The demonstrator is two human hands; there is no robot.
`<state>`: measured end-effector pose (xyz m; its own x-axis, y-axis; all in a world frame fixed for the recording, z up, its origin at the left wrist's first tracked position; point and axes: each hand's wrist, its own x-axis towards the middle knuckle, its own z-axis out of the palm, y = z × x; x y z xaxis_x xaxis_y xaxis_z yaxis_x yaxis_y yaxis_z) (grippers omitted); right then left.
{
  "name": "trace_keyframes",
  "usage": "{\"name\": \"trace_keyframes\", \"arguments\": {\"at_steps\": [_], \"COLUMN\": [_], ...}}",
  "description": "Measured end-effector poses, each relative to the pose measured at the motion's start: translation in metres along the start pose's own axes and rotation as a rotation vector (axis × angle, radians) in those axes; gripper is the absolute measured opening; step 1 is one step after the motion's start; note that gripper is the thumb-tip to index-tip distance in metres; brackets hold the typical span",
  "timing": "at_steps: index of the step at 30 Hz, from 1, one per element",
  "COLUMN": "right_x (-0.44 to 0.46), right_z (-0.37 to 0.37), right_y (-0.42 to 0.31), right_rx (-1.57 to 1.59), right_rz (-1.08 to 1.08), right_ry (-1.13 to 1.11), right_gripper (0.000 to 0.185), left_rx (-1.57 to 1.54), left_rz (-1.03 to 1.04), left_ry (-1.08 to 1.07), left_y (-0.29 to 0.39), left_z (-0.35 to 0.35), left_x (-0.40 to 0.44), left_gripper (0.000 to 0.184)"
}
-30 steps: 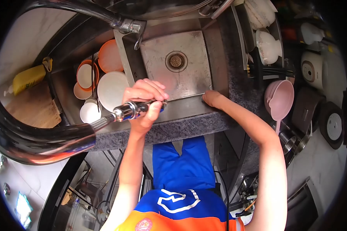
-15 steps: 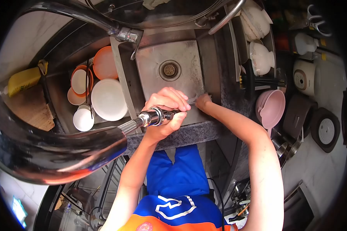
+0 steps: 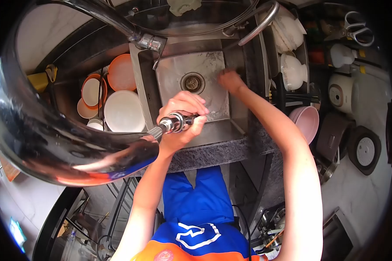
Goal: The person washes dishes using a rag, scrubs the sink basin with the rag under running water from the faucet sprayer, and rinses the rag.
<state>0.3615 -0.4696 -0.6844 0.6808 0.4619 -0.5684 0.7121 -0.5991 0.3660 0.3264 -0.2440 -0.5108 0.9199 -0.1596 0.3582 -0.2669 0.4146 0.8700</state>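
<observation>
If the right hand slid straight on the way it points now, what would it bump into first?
Probably the sink's far wall, after passing beyond the drain; the right hand is blurred, so its height is unclear.

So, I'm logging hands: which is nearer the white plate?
Left: the left hand holds the faucet sprayer right of the plate; the right hand is farther right, past the drain.

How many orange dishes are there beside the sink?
2: one orange dish behind the large white plate, the other dish left of it, around a white bowl. More may be hidden.
</observation>
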Motion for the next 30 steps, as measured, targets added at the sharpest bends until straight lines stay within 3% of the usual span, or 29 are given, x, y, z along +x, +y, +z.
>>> {"name": "trace_keyframes", "arguments": {"at_steps": [2, 3, 5, 6, 8, 12, 14, 19, 22, 24, 26, 28, 30], "right_x": [-0.013, -0.022, -0.036, -0.036, -0.036, -0.037, -0.038, 0.000, -0.007, -0.013, -0.013, -0.001, 0.013], "right_z": [-0.005, -0.011, -0.024, -0.012, 0.033, 0.045, 0.017, 0.040, 0.013, 0.016, 0.035, 0.061, 0.068], "right_y": [-0.012, -0.017, -0.027, -0.035, -0.061, -0.089, -0.084, -0.116, -0.122, -0.124, -0.114, -0.110, -0.101], "right_rx": [0.500, 0.500, 1.024, 1.024, 1.485, 1.494, 1.304, 1.186, 1.122, 0.985, 1.063, 1.140, 1.205], "right_rz": [0.090, 0.090, 0.311, 0.307, 0.277, 0.463, 0.802, 0.692, 0.720, 0.857, 0.824, 0.723, 0.797], "right_ry": [-0.066, -0.068, -0.270, -0.265, -0.315, -0.224, 0.039, 0.210, 0.204, 0.258, 0.269, 0.420, 0.462], "right_gripper": [0.029, 0.029, 0.042, 0.042, 0.057, 0.060, 0.060, 0.056, 0.062, 0.072, 0.074, 0.070, 0.064], "left_rx": [0.037, 0.084, 0.138, 0.141, 0.151, 0.182, 0.115, 0.032, 0.051, 0.162, 0.280, 0.285, 0.226], "left_rz": [0.021, 0.023, 0.023, 0.008, -0.005, -0.032, -0.046, -0.082, -0.069, 0.005, 0.031, 0.034, 0.007], "left_ry": [-0.002, -0.045, -0.084, -0.099, -0.118, -0.115, -0.034, 0.010, 0.092, 0.088, 0.091, 0.091, 0.064], "left_y": [0.003, 0.004, 0.007, 0.010, 0.014, 0.021, 0.022, 0.023, 0.023, 0.019, 0.018, 0.019, 0.020], "left_z": [-0.008, -0.014, -0.023, -0.025, -0.027, -0.032, -0.033, -0.019, -0.012, -0.020, -0.027, -0.027, -0.024], "left_x": [0.002, 0.001, -0.002, -0.004, -0.005, -0.009, -0.011, -0.021, -0.026, -0.021, -0.016, -0.015, -0.017], "left_gripper": [0.024, 0.024, 0.023, 0.023, 0.023, 0.024, 0.026, 0.026, 0.025, 0.026, 0.027, 0.027, 0.027]}}
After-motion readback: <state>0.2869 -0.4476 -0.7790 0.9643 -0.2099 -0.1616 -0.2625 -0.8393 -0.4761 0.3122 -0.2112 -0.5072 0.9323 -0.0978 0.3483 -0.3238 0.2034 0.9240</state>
